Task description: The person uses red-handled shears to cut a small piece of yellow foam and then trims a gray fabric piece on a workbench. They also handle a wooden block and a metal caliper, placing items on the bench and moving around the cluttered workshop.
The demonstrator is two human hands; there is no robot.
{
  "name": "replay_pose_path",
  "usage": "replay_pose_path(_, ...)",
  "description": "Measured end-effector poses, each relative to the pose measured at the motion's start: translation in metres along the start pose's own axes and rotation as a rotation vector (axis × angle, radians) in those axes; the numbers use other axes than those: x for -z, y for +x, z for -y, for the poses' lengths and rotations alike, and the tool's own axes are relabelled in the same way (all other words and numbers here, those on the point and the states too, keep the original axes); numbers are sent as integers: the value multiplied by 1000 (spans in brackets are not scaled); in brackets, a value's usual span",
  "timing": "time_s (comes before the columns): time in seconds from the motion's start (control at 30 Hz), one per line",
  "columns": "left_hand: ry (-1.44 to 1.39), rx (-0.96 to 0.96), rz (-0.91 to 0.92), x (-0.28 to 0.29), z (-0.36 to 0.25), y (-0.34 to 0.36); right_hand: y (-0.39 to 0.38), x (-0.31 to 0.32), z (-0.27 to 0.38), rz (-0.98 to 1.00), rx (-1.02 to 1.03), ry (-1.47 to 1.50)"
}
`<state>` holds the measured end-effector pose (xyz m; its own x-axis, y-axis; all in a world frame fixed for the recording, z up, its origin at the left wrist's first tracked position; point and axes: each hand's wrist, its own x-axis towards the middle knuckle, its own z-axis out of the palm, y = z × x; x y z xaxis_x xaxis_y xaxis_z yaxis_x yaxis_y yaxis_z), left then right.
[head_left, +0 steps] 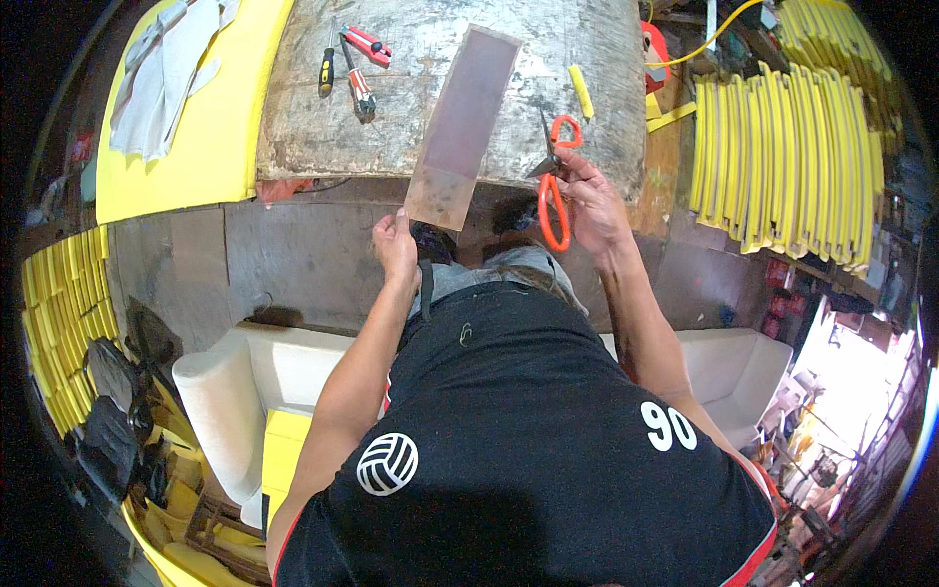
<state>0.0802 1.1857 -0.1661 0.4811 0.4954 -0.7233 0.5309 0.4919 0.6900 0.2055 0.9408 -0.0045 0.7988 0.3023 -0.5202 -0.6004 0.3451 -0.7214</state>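
Observation:
My left hand (394, 245) pinches the lower left corner of a long, translucent, greyish rectangular sheet (468, 117), which reaches up over the worn metal-topped bench. In my right hand (592, 201) is a pair of orange-handled scissors (553, 210), held upright with the dark blades pointing away from me, just right of the sheet. Further up on the bench lie a yellow-and-black screwdriver (327, 73), a red utility knife (368, 46), a screwdriver with a red-and-white handle (361, 93) and a short yellow strip (581, 91).
A yellow padded board (166, 186) with grey fabric (156, 88) lies left of the bench (293, 127). Stacked yellow foam pieces (782, 166) crowd the right, with more (64, 323) at lower left. Cream upholstered furniture (235, 401) is behind me. A yellow hose (714, 39) crosses the upper right.

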Motion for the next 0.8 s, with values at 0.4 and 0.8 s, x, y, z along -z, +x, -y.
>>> replay_pose_path(0.4, 185, -538, 462, -32, -82, -81, -19, -44, 10, 125, 0, 21)
replay_pose_path(0.8, -188, 74, 225, 16, -7, 8, 21, -8, -12, -258, 398, -1046)
